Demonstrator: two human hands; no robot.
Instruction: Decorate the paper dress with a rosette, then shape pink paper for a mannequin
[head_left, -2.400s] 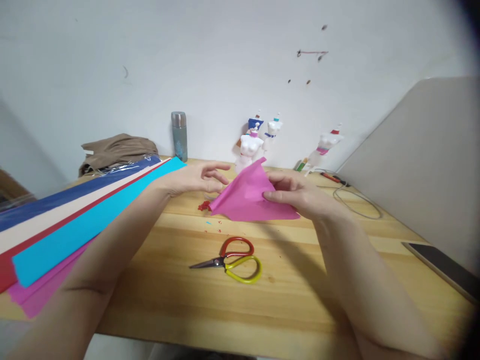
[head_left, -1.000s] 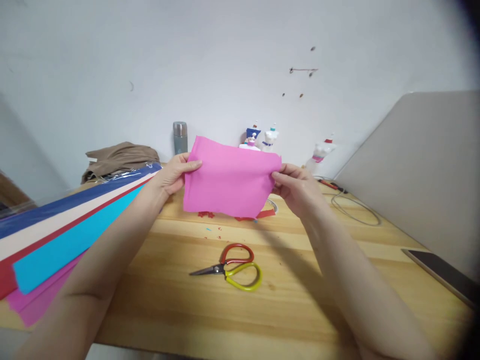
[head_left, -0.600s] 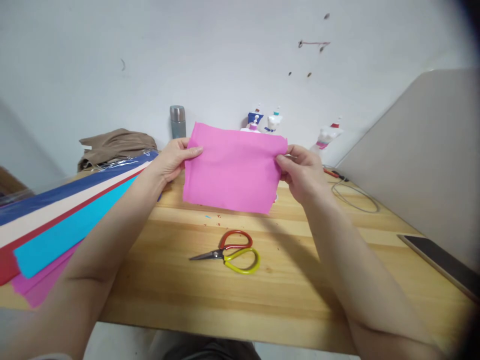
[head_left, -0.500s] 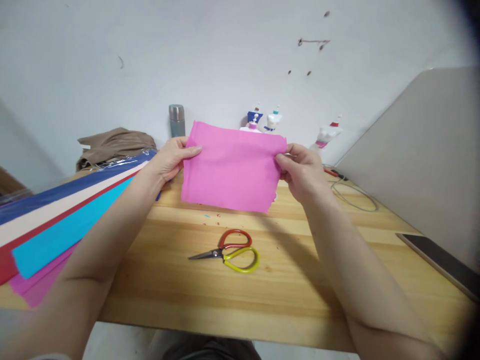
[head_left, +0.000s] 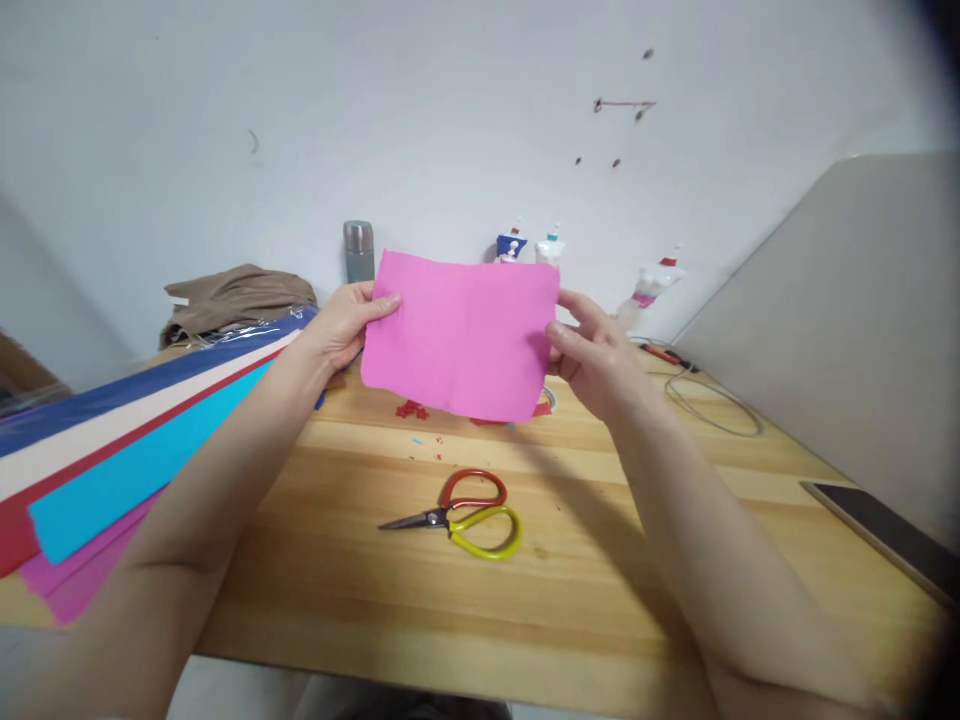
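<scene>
A pink sheet of paper [head_left: 461, 335], roughly rectangular with slightly uneven edges, is held up above the table between my two hands. My left hand [head_left: 352, 322] pinches its left edge, thumb on the near face. At the opposite edge, my right hand [head_left: 592, 350] grips the paper between thumb and fingers; some fingertips are hidden behind it. Below the sheet, scissors [head_left: 442, 516] with one red and one yellow handle lie on the wooden table, blades toward the left. Red paper scraps [head_left: 412, 410] show under the sheet's lower edge.
Stacked coloured paper [head_left: 150, 450] lies on the left, beside brown cloth [head_left: 240, 298]. A thermos [head_left: 359, 252] and several white pump-topped bottles, one with a red collar [head_left: 656, 278], stand along the wall. A phone [head_left: 885, 535] and a cable [head_left: 716, 400] are on the right.
The pink paper is flatter, and its right edge has moved a little left. My right hand has shifted lower on that edge. Red scraps beneath the sheet have come into sight.
</scene>
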